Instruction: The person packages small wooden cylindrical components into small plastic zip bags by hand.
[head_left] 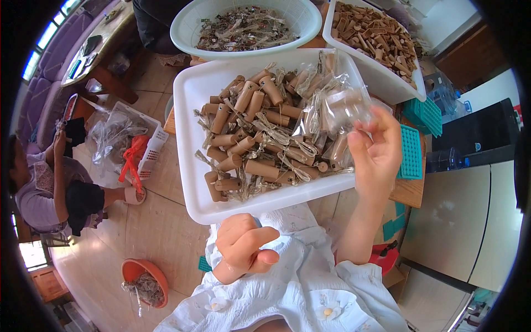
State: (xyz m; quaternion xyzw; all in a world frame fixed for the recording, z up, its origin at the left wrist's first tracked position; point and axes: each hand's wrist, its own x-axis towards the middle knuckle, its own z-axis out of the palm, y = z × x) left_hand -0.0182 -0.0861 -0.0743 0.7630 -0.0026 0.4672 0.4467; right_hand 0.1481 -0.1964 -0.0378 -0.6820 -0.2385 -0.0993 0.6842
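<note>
My right hand [379,146] is at the right side of a white tray, its thumb and fingers pinching a clear plastic bag [344,108]. Something brownish shows through the film, but glare hides what it is. My left hand [243,243] hovers over my lap by the tray's near edge, fingers curled in; whatever they hold, if anything, is hidden. The white tray [191,188] is heaped with short brown cardboard-like tubes [245,97] and tied bundles of pale cord [293,166]. More bagged tubes [316,80] lie at its far right.
Beyond the tray stand a pale green basin [180,39] of small wrapped pieces and a white bin [417,83] of brown pieces. Teal perforated racks [410,152] sit at the right. On the floor are a white basket [157,141] and an orange bucket [160,301]. Another person [41,188] sits at left.
</note>
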